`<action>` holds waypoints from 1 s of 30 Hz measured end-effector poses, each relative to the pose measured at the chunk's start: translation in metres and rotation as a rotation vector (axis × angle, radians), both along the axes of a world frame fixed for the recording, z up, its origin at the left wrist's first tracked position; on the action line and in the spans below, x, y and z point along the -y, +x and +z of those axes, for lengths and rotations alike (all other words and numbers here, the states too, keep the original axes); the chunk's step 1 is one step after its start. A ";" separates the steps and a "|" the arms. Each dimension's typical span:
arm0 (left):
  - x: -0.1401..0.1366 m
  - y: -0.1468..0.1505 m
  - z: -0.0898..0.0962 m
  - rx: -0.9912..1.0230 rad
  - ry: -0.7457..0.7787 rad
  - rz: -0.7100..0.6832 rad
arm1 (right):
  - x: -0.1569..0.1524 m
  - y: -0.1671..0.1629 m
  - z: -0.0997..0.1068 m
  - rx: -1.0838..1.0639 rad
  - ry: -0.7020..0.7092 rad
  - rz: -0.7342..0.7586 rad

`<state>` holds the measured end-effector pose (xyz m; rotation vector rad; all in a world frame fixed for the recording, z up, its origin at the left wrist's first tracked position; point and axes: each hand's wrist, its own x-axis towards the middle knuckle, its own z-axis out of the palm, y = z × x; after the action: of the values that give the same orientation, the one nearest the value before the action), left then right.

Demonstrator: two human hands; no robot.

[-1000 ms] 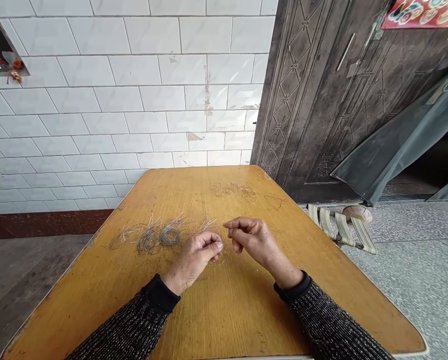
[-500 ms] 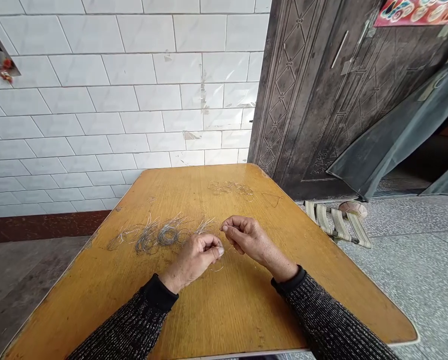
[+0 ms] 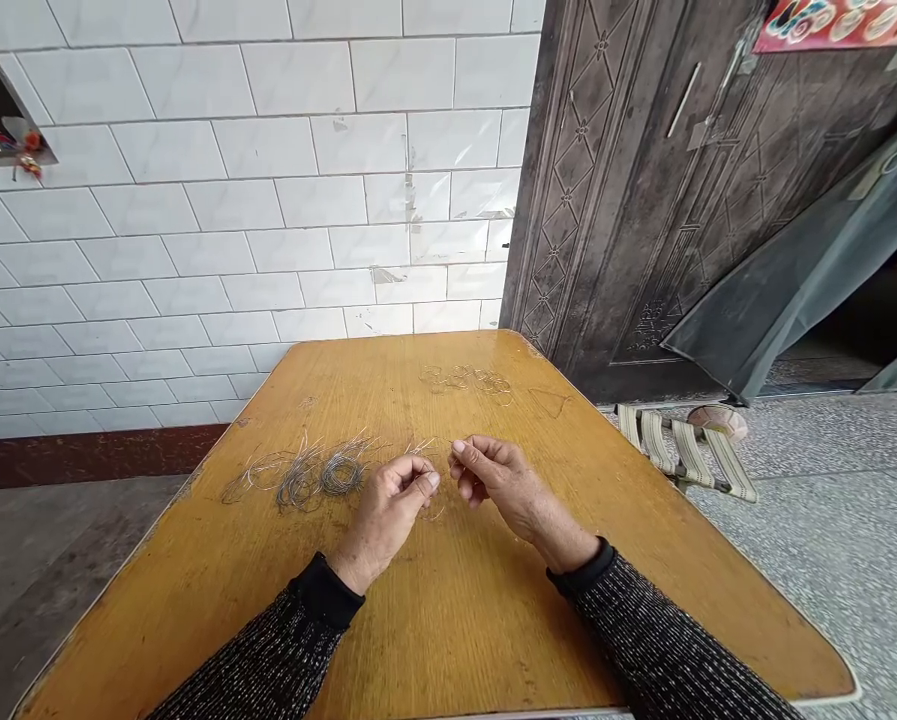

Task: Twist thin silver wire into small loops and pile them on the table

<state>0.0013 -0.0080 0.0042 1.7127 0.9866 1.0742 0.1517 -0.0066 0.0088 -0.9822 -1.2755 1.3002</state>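
Observation:
My left hand (image 3: 392, 508) is closed in a pinch above the middle of the table, with a faint loop of thin wire (image 3: 434, 514) showing just below its fingertips. A little to the right, my right hand (image 3: 500, 482) pinches thumb against forefinger; a fine end of wire seems to show at its tip. The two hands are close but apart. Left of them lie coiled bundles of grey wire (image 3: 341, 474), their loose ends sticking up. More strands lie partly hidden behind my left hand.
Several thin wire loops (image 3: 467, 380) lie near the far end of the wooden table (image 3: 448, 640), with a bent strand (image 3: 551, 398) to their right. A tiled wall (image 3: 298, 200) stands behind. Right of the table are a striped folding stool (image 3: 688, 450) and a dark door (image 3: 628, 200).
My hands have drawn slightly apart: the left fingertips moved a bit left and up, the right ones a bit right. The view has shifted slightly.

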 end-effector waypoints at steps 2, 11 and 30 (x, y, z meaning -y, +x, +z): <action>0.001 -0.001 0.001 -0.040 0.062 -0.029 | -0.001 -0.001 -0.003 -0.040 -0.033 0.043; -0.004 -0.001 -0.005 0.069 0.074 0.089 | 0.004 -0.009 -0.003 0.064 -0.009 0.116; -0.008 -0.005 0.000 0.177 -0.193 0.001 | 0.003 -0.008 -0.003 0.129 0.006 0.087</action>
<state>-0.0036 0.0003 0.0046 1.4361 0.9453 1.0747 0.1434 -0.0097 0.0054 -1.0299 -1.4330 1.3156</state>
